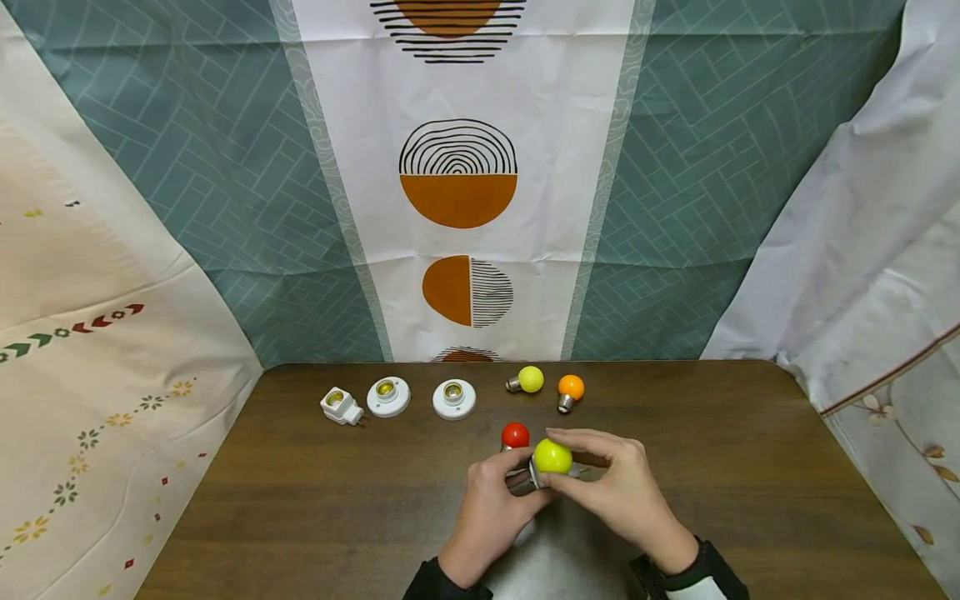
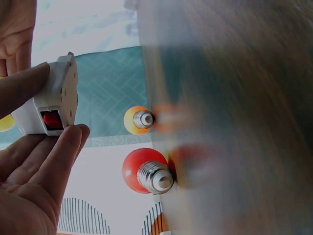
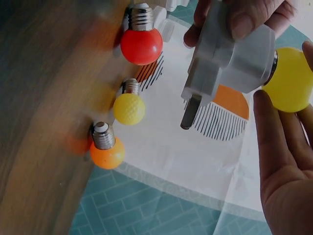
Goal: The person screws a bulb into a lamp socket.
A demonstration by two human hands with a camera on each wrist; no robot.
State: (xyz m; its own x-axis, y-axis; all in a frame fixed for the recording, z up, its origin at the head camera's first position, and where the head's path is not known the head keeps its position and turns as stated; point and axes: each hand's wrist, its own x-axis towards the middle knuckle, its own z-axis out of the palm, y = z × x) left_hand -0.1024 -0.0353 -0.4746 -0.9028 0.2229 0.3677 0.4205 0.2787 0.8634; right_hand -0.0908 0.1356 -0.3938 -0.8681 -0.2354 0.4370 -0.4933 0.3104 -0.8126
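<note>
My left hand [image 1: 483, 512] grips a white plug-in lamp socket [image 2: 55, 98] between thumb and fingers. A red switch [image 2: 51, 120] shows on the socket's side, and a metal plug prong [image 3: 191, 111] sticks out in the right wrist view. A yellow bulb [image 1: 552, 457] sits at the socket's mouth, a dark band of its base visible there. The thumb and fingers of my right hand [image 1: 626, 483] hold the bulb's globe from opposite sides. Just beyond the hands, a red bulb [image 1: 514, 434] lies on the table, its metal base partly hidden in the head view.
Farther back on the wooden table [image 1: 337, 517] lie another yellow bulb [image 1: 532, 379] and an orange bulb [image 1: 571, 387]. To their left are two round white lamp holders [image 1: 388, 397] and another plug-in socket [image 1: 341, 407]. Patterned cloth [image 1: 487, 92] hangs behind the table.
</note>
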